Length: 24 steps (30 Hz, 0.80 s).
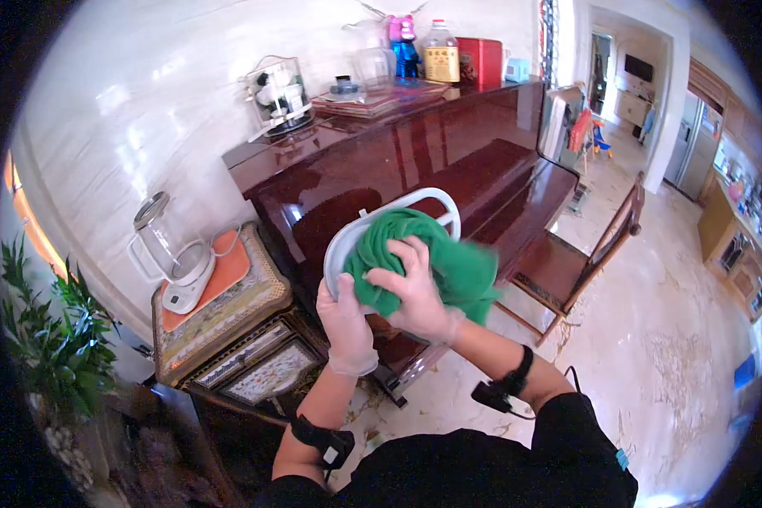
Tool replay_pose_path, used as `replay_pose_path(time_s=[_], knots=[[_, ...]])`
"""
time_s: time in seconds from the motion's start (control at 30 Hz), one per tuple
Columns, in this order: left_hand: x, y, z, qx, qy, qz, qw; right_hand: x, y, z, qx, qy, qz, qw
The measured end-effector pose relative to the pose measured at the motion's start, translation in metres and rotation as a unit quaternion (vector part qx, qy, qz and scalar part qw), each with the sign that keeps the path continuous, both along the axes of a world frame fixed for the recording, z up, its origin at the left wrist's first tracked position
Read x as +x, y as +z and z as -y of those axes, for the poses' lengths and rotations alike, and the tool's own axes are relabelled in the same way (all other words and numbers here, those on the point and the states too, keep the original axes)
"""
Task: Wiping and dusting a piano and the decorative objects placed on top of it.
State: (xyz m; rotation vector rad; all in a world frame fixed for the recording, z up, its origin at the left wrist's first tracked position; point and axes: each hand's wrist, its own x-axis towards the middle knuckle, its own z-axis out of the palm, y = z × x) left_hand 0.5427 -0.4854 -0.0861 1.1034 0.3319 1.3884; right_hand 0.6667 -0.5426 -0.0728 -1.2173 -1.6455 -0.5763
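Note:
My gloved left hand [346, 327] grips the near left rim of a light grey plastic tray [341, 244], which has an open loop handle at its far end. Bunched over the tray is a green cloth [406, 232], its right end blurred. My gloved right hand [419, 295] clutches this cloth, fingers curled into its folds, and presses it against the tray. Most of the tray's inner face is hidden by the cloth. Both hands are held up in front of a glossy dark red upright piano [413, 152].
An electric glass kettle [174, 244] stands on an orange mat [232, 270] atop an ornate cabinet [260, 305]. A jug [441, 57], a bear figurine [405, 54] and a red box [481, 60] line the piano top. At right is a wooden chair [562, 273]; leafy plants [63, 343] are at left.

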Motion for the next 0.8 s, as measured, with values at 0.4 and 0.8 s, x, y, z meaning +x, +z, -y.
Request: replay_pose_path(time_s=[0.4, 0.8], knots=[[-0.008, -0.003, -0.009, 0.084, 0.014, -0.093, 0.992, 0.026, 0.014, -0.008, 0.046, 0.064, -0.116, 0.99], [-0.04, 0.01, -0.013, 0.089, 0.09, -0.064, 0.99, -0.028, -0.006, -0.033, 0.155, 0.047, 0.009, 0.987]])
